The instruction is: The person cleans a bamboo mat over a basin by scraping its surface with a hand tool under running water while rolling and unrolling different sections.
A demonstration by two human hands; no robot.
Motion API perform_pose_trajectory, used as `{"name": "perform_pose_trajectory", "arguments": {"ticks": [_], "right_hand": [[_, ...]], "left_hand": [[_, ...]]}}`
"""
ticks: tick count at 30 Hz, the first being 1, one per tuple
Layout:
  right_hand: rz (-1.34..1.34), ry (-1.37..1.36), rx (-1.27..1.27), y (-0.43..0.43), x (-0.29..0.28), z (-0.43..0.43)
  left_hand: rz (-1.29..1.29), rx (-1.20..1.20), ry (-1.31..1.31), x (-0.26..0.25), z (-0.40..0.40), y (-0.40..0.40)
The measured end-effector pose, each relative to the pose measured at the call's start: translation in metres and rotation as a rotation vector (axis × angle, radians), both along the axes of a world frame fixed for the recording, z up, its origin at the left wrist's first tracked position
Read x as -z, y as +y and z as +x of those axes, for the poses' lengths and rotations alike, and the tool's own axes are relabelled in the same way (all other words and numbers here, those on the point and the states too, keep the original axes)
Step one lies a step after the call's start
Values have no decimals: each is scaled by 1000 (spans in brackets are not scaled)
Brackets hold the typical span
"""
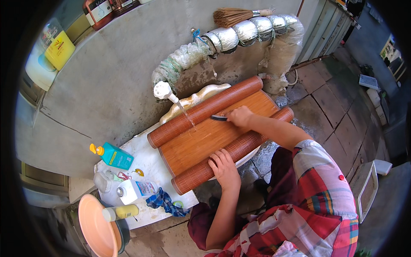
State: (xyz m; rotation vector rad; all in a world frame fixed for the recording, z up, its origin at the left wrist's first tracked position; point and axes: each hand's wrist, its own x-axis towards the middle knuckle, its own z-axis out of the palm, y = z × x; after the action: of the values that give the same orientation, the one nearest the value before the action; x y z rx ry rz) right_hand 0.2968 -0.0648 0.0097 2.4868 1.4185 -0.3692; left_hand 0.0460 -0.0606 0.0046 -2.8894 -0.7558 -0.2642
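A reddish-brown bamboo mat [199, 141] lies across a white sink [221, 86], both its long sides rolled up and a flat, lighter strip showing between the rolls. My right hand [240, 117] grips a dark-edged brush [219, 118] against this strip; its bristles are mostly hidden. Over the near roll [247, 143] curl the fingers of my left hand [226, 168], holding it. Water [187, 115] runs from a white tap head [163, 90] onto the mat, by the far roll [205, 112].
On the white counter [128, 151] at left stand a teal pump bottle [117, 156], a white bottle [136, 191], a yellow-filled container [121, 212] and a blue checked cloth [165, 202]. Peach basins [96, 225] sit beside it. A foil-wrapped pipe [245, 32] carries a straw brush [232, 16].
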Motion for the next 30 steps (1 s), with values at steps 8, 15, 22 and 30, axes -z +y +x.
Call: {"name": "perform_pose_trajectory", "arguments": {"ticks": [8, 15, 22, 30], "right_hand": [[-141, -565, 389, -191, 15, 157], [95, -248, 33, -144, 13, 130], [119, -12, -318, 25, 11, -23], [272, 257, -575, 121, -4, -133]], "left_hand": [[-33, 13, -25, -1, 4, -2], [-51, 9, -26, -10, 13, -5], [0, -42, 39, -3, 1, 1], [-17, 0, 103, -1, 0, -5]]}}
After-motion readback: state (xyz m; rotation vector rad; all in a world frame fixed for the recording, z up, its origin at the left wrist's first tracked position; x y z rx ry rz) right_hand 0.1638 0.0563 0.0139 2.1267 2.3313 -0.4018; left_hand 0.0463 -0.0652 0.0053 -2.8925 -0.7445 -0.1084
